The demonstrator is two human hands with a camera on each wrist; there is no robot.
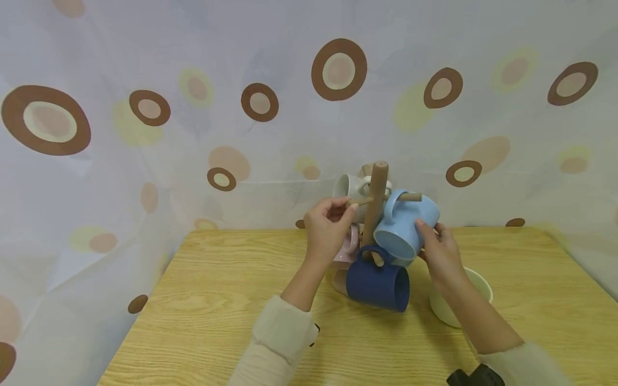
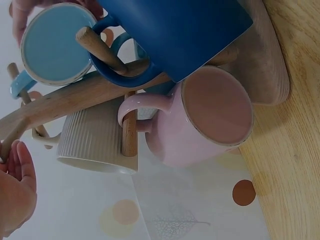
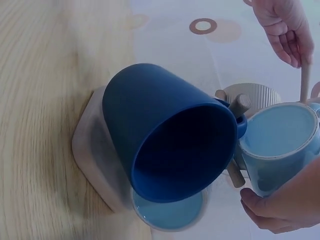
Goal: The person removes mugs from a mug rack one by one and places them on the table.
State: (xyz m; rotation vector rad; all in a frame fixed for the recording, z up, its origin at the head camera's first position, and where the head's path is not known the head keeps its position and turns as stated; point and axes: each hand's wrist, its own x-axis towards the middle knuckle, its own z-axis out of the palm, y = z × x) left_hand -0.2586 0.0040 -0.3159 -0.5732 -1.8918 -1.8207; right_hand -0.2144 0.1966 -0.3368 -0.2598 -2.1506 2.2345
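pale backdrop [image 1: 285,48] fills the rear, printed with brown rings and beige and yellow spots. in front of it, a wood-grain table [image 1: 232,300]. on the table, right of centre in the head view, a wooden rack [image 1: 377,179]: upright post, flat base, pegs sticking out at several heights. dark blue mug [image 1: 374,284] hangs low on the near side, handle over a peg, body tipped sideways, mouth to the right. light blue mug [image 1: 405,228] is high on the right side of the post, tilted, base toward the viewer; a peg appears to run through its handle. white ribbed mug [image 2: 97,135] hangs opposite, on the left; pink mug [image 2: 172,132] just below it, handle over its own peg. a second blue mug [image 3: 167,212] sits lower, mostly hidden behind the dark blue one. cream cup [image 1: 441,310] on the table at right, near the rack, partly covered by the right forearm. left hand [image 1: 328,225] pinches a bare peg [image 1: 361,202] between thumb and fingers. right hand [image 1: 440,252] grasps the light blue mug, thumb on the near side, fingers partly hidden behind.
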